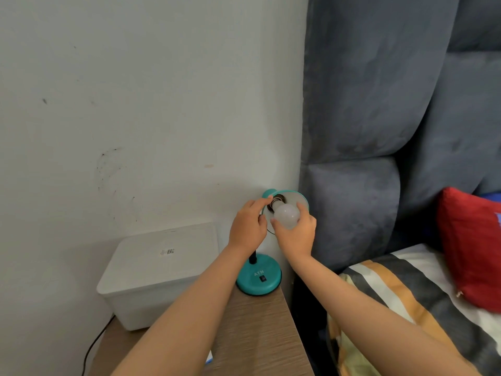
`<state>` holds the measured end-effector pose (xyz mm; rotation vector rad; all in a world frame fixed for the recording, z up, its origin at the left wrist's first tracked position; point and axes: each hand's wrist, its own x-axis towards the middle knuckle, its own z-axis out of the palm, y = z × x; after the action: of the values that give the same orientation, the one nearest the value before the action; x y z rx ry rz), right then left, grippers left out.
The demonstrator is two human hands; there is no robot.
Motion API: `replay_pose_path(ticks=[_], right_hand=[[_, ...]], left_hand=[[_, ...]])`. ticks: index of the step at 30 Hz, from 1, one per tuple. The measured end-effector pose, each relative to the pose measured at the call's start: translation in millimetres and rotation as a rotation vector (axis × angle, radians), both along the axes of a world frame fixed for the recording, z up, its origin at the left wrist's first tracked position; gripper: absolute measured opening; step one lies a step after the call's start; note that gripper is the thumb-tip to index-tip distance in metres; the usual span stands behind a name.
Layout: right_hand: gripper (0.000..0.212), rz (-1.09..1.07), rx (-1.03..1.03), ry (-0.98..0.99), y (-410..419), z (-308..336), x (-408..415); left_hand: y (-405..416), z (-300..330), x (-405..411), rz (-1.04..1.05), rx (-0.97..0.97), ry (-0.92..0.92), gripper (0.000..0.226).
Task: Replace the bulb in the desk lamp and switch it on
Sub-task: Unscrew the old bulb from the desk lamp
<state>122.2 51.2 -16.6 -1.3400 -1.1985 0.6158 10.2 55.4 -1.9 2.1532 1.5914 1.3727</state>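
Observation:
A teal desk lamp stands on the wooden bedside table [260,329], its round base [259,279] carrying a black rocker switch [262,278]. The shade [296,197] is tipped towards me, showing the dark socket [277,199]. A white frosted bulb [286,215] sits with its neck at the socket. My right hand [296,232] cups the bulb from below and the right. My left hand [248,226] holds the shade's left rim and neck with fingers closed. The lamp's black stem is mostly hidden behind my left wrist. The bulb is unlit.
A white lidded plastic box [160,270] stands left of the lamp, a black cable [95,346] trailing below it. The wall is close behind. A grey padded headboard [366,131] and a bed with striped cover [406,294] and red cushion [471,248] lie to the right.

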Motion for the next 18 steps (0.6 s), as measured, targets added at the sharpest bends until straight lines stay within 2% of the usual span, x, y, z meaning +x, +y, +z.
replay_pose_path(ticks=[3, 7, 10, 13, 18], right_hand=[[0.069, -0.029, -0.069, 0.102, 3.6, 2.1, -4.0], [0.056, -0.021, 0.009, 0.058, 6.8, 3.7, -2.0], [0.064, -0.016, 0.043, 0.061, 5.8, 2.9, -2.2], [0.071, -0.067, -0.023, 0.228, 4.3, 2.1, -8.7], [0.063, -0.108, -0.090, 0.289, 10.9, 1.7, -13.9]], left_hand=[[0.0, -1.6, 0.5, 0.001, 0.004, -0.009, 0.047], [1.2, -1.0, 0.0, -0.003, -0.007, -0.026, 0.047], [1.0, -1.4, 1.3, -0.006, -0.005, -0.038, 0.047], [1.4, -3.6, 1.8, -0.013, 0.005, -0.048, 0.046], [1.9, -4.6, 2.3, -0.002, 0.013, -0.065, 0.046]])
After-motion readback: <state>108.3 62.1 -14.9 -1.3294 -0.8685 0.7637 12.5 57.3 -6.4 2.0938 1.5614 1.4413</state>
